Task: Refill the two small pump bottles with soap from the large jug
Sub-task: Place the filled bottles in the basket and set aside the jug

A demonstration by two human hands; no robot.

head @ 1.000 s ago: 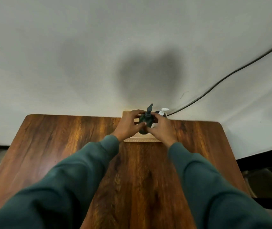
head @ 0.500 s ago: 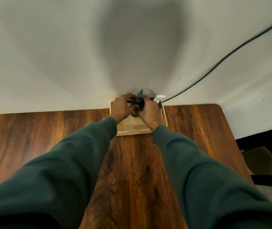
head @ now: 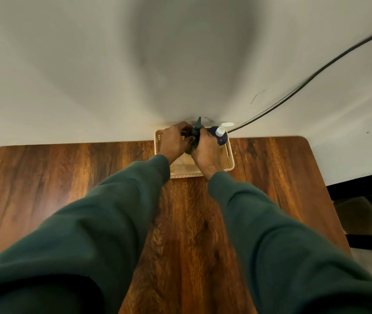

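Head view, looking down along both arms.

- Table (head: 44, 177): dark wood grain, far edge against a pale wall (head: 67, 64).
- Basket (head: 230, 160): beige plastic with slotted sides, at the middle of the table's far edge, touching the wall. It holds both bottles.
- Dark green pump bottle (head: 196, 130): upright in the left part of the basket, spout pointing up and away towards the wall. Only the pump top and neck show; the body is hidden between the hands.
- Blue pump bottle (head: 223, 139): white pump top, standing just right of the green one, against the back of the right hand.
- Left hand (head: 173, 141): grip closed on the green bottle from its left, fingers curled at the neck.
- Right hand (head: 205, 150): grip closed on the same bottle from its right, fingers wrapped round it below the pump.
- Sleeves (head: 90, 223): dark green, covering both arms to the wrists.
- Cable (head: 316, 73): black, running down the wall from the upper right to a spot just behind the basket.
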